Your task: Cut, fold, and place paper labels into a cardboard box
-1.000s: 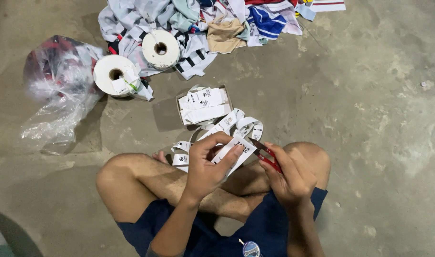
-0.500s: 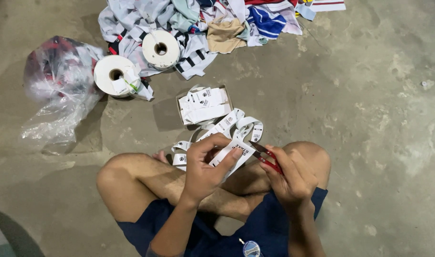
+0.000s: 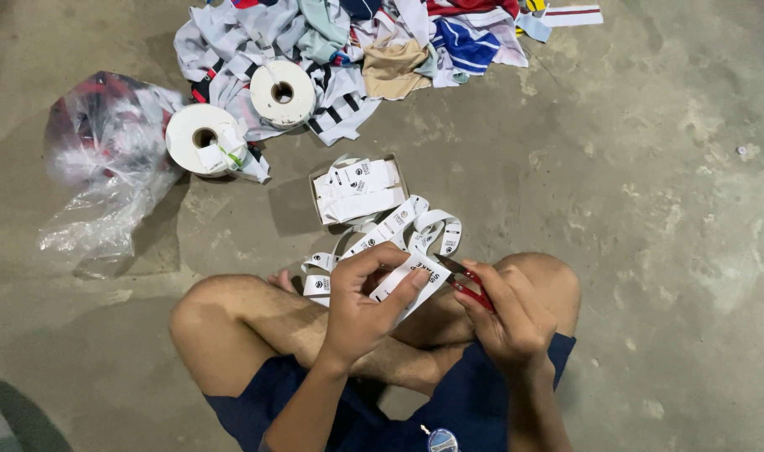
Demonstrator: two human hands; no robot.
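Both hands grip: left hand [image 3: 361, 314] pinches label tape [image 3: 411, 272], right hand [image 3: 507, 322] clasps red scissors [image 3: 468, 285].

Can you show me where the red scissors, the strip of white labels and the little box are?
Red-handled scissors [image 3: 472, 289], head view: on the red handle, in the right hand [image 3: 509, 322].
Long white printed label strip [image 3: 403, 280], head view: on the part the left hand [image 3: 361, 314] pinches.
Small cardboard box [image 3: 316, 201], head view: on its left rim.

Label strip [image 3: 415, 272] and red scissors [image 3: 470, 287] in hands.
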